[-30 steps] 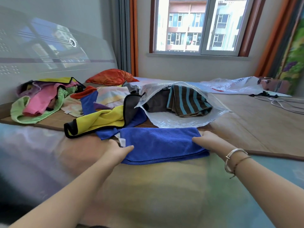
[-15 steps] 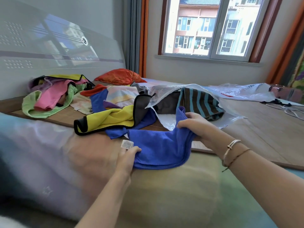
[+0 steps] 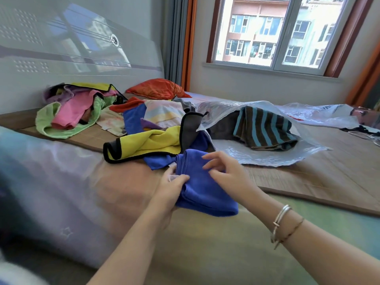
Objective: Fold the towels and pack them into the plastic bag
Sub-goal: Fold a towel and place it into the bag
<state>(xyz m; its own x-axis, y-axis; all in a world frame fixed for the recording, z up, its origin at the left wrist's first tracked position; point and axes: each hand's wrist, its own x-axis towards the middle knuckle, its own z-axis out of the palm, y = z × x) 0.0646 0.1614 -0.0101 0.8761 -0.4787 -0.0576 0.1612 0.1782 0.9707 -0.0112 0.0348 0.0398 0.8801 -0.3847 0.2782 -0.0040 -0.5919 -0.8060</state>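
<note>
A blue towel (image 3: pixel 202 192) lies folded into a small bundle on the bed's near part. My left hand (image 3: pixel 170 190) grips its left edge, thumb over the white label. My right hand (image 3: pixel 221 171) rests on top of the bundle with loosely bent fingers. Behind it, the clear plastic bag (image 3: pixel 267 157) lies open on the mat, with a striped brown-and-teal towel (image 3: pixel 265 128) and a dark towel inside. A yellow towel with black trim (image 3: pixel 148 145) sits just left of the bag's mouth.
A heap of loose towels (image 3: pixel 78 108), pink, green and purple, lies by the headboard. More mixed towels (image 3: pixel 156 116) and an orange pillow (image 3: pixel 158 88) sit behind. Another plastic bag (image 3: pixel 320 114) and cables lie at the far right. A woven mat (image 3: pixel 329 177) covers the bed.
The blue towel lay flat between both hands; my right hand brought its right end over to the left, folding it into a compact bundle, and now rests on top.
</note>
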